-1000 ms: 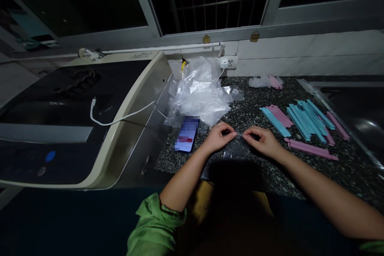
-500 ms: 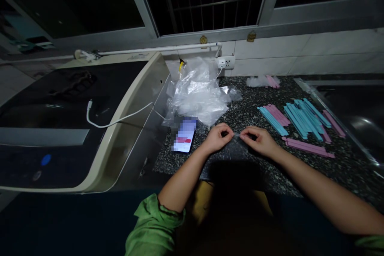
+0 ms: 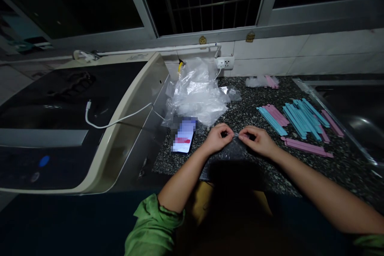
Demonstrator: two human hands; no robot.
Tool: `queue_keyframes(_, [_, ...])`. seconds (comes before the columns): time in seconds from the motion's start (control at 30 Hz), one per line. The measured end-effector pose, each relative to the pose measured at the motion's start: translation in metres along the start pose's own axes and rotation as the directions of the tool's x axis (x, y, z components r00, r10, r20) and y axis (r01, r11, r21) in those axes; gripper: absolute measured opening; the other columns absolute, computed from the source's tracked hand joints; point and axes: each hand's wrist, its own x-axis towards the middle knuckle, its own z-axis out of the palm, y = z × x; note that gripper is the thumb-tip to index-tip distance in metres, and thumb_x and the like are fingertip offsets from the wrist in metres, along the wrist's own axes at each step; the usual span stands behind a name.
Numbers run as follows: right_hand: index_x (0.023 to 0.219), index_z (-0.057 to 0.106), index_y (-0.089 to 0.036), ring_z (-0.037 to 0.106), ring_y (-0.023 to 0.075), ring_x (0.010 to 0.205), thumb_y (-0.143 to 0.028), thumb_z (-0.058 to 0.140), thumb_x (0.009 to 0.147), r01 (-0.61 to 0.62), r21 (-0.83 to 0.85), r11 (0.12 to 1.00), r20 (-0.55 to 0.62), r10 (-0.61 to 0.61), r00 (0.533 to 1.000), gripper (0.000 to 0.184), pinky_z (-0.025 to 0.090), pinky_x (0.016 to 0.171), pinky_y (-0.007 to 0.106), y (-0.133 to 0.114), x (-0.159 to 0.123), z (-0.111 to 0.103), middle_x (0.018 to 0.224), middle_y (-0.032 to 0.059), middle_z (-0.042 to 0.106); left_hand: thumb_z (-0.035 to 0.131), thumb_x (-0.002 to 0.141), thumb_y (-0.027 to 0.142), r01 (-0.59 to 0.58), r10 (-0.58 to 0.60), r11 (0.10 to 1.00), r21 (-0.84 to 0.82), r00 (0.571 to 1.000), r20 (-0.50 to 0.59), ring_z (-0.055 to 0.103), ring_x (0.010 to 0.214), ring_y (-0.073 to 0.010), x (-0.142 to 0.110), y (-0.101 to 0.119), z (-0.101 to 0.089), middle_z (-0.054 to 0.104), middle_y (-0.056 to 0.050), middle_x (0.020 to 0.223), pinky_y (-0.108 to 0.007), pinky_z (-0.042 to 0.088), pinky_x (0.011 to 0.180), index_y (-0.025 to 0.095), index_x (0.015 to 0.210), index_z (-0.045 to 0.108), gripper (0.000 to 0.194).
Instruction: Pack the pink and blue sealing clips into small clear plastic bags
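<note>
Between my two hands hangs a small clear plastic bag (image 3: pixel 233 151), its top edge stretched across the gap. My left hand (image 3: pixel 218 137) pinches one end of that edge between thumb and fingertips. The other end is pinched by my right hand (image 3: pixel 258 140), fingertips close to the left ones. Beyond my left hand lies a heap of clear plastic bags (image 3: pixel 201 98). To the right of my right hand are loose blue strips (image 3: pixel 300 120) and pink strips (image 3: pixel 307 147) that look like bag sealing clips. What the bag holds, if anything, cannot be made out.
A lit phone (image 3: pixel 184 136) lies left of my left hand. Further left stands a washing machine (image 3: pixel 127 128) with a white charging cable (image 3: pixel 123 120) across it. A sink (image 3: pixel 357 120) borders the speckled counter (image 3: pixel 271 168) at right. A plug fills part of the wall socket (image 3: pixel 225 63).
Both hands keep their pinch on the plastic bag, and the fingertips have shifted only slightly. The whole view has drifted a little, so the surroundings sit slightly further left.
</note>
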Motion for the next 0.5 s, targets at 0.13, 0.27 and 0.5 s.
queue_keyframes(0.13, [0.07, 0.059, -0.02, 0.054, 0.0147, 0.061, -0.031, 0.051, 0.08, -0.015, 0.002, 1.0, -0.031, 0.015, 0.999, 0.017, 0.044, 0.058, 0.027, -0.0007, -0.0003, -0.0023, 0.063, 0.0023, 0.059, 0.056, 0.073, 0.019, 0.012, -0.013, 1.0, -0.021, 1.0, -0.029, 0.053, 0.068, -0.012, -0.0001, 0.0006, -0.0028, 0.059, -0.002, 0.069, -0.026, 0.042, 0.068, 0.015, 0.063, 0.057, 0.011])
queue_keyframes(0.27, [0.068, 0.057, -0.02, 0.054, 0.0146, 0.061, -0.029, 0.051, 0.08, 0.006, -0.002, 1.0, -0.033, -0.006, 0.999, 0.016, 0.043, 0.058, 0.027, -0.0009, 0.0, -0.0029, 0.063, 0.0022, 0.059, 0.056, 0.073, 0.02, 0.008, -0.009, 1.0, -0.028, 1.0, -0.028, 0.052, 0.068, -0.0119, -0.0003, 0.0013, -0.0038, 0.058, -0.002, 0.068, -0.025, 0.042, 0.067, 0.015, 0.063, 0.057, 0.011])
queue_keyframes(0.5, [0.066, 0.056, -0.02, 0.054, 0.0147, 0.061, -0.028, 0.05, 0.08, 0.033, -0.027, 0.999, -0.034, -0.034, 0.999, 0.017, 0.042, 0.058, 0.027, -0.0011, 0.0003, -0.0027, 0.061, 0.0022, 0.058, 0.057, 0.072, 0.019, 0.017, -0.017, 1.0, -0.025, 1.0, -0.018, 0.052, 0.067, -0.0115, 0.0, 0.001, -0.0025, 0.057, -0.001, 0.068, -0.025, 0.041, 0.065, 0.015, 0.063, 0.057, 0.009])
